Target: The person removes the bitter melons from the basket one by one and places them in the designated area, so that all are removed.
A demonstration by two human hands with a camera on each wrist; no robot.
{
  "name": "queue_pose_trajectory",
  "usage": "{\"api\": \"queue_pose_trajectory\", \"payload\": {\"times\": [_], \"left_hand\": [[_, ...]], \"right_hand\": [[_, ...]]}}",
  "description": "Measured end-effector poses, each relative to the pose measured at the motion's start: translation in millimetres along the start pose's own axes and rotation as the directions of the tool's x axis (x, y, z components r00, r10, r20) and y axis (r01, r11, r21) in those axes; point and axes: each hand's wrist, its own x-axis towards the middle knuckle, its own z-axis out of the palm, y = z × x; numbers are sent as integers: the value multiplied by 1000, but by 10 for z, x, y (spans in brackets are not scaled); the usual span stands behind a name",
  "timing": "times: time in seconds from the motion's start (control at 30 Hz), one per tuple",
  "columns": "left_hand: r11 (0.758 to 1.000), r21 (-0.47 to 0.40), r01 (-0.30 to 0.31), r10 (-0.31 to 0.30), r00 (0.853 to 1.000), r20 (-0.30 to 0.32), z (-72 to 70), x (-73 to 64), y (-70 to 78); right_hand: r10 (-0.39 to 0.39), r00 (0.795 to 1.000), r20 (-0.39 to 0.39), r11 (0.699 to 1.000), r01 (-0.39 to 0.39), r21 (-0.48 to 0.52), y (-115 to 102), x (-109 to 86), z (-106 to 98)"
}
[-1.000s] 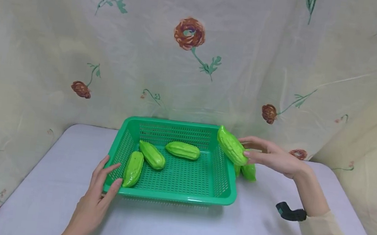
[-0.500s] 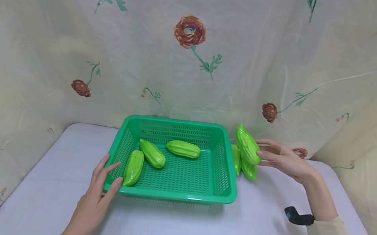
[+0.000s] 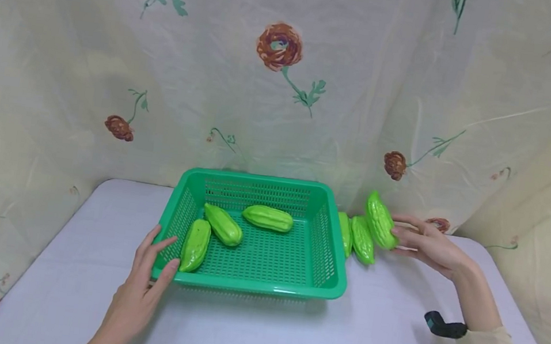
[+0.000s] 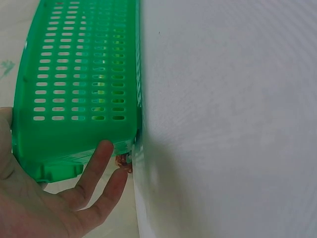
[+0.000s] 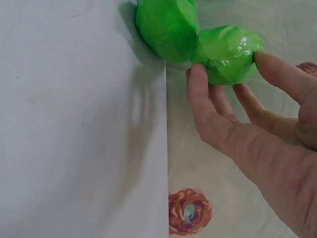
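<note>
In the head view my right hand (image 3: pixel 427 247) pinches a bright green bitter melon (image 3: pixel 380 221) at its near end, to the right of the basket. The right wrist view shows thumb and fingertips around the rounded end of that bitter melon (image 5: pixel 230 54), which overlaps another bitter melon (image 5: pixel 166 27). A second (image 3: pixel 362 240) and third bitter melon (image 3: pixel 344 233) lie beside the basket's right wall. My left hand (image 3: pixel 134 293) holds the near left corner of the green plastic basket (image 3: pixel 250 286), thumb over the rim. In the left wrist view, two fingers (image 4: pixel 96 168) reach along its outside.
Three bitter melons lie inside the basket: one near the left wall (image 3: pixel 195 246), one slanted beside it (image 3: pixel 223 225), one toward the back (image 3: pixel 267 218). A white-covered table (image 3: pixel 253 337) carries everything, and a floral curtain (image 3: pixel 205 70) hangs behind it.
My right hand has carried its bitter melon rightward from over the basket's right rim, past the two lying there, which now show more fully. My left hand and the basket stay in place.
</note>
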Motion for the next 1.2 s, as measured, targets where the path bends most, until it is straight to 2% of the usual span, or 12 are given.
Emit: {"api": "queue_pose_trajectory", "payload": {"times": [0.23,0.43,0.77,1.2], "left_hand": [[1000,2,-2,2,1000,-1,3,5,-5],[1000,5,-4,4,1000,2,-2,3,-1],[1000,0,-9,9,1000,0,-1,3,-1],[1000,-10,-12,12,1000,4,-13,-7,20]], "right_hand": [[54,998,-28,998,-53,43,111,-6,-19],[105,994,-39,994,-103,39,205,-28,-32],[129,992,-3,990,-128,67,289,7,12],[183,982,-35,983,-183,0,250,-17,31]]}}
